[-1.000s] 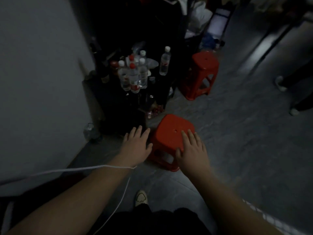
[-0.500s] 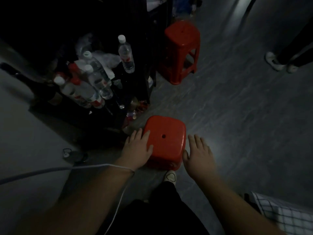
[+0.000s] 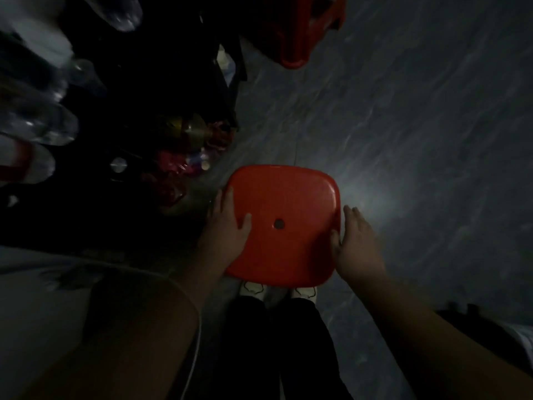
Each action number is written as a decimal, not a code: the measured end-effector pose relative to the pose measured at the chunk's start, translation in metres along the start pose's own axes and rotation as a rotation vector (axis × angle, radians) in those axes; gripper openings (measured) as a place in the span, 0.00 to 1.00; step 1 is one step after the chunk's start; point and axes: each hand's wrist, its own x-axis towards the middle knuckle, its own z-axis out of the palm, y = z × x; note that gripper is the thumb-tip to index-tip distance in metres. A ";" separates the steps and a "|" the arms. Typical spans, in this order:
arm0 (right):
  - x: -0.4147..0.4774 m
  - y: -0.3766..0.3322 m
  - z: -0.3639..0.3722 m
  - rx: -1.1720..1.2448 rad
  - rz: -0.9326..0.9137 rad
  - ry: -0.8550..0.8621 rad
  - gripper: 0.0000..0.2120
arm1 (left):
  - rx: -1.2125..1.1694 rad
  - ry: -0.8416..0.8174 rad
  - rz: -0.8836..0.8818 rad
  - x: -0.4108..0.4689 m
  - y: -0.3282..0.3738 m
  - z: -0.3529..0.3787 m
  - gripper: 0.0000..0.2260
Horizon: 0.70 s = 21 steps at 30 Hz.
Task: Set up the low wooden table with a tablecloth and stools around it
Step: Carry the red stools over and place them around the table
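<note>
A low red plastic stool [image 3: 288, 203] with a small hole in its square seat stands on the dark grey floor, seen from straight above. My left hand [image 3: 227, 226] holds its left rim, thumb lying on the seat and fingers down over the edge. At the right rim is my right hand [image 3: 356, 243]; its thumb touches the edge and its fingers lie straight alongside the stool. A second, taller red stool [image 3: 305, 30] shows partly at the top edge. No table or tablecloth can be made out.
Clear water bottles [image 3: 37, 122] and dark clutter fill a black shelf on the left, close to the stool. My white shoes [image 3: 252, 288] stand just behind it. A white cable [image 3: 184, 293] crosses my left forearm. Grey floor [image 3: 418, 140] spreads to the right.
My view has dropped close over the stool. The left hand slid onto the left rim with the thumb on the seat, and the right hand came in against the right rim.
</note>
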 end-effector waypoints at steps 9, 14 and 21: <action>0.033 0.007 0.080 0.638 0.284 0.151 0.23 | -0.274 0.111 -0.095 0.035 -0.036 0.052 0.28; 0.035 -0.006 0.070 0.700 0.343 0.158 0.22 | -0.253 0.118 -0.037 0.034 -0.026 0.040 0.29; 0.017 -0.027 0.001 0.668 0.345 0.313 0.24 | -0.184 0.252 0.139 0.021 0.029 -0.016 0.28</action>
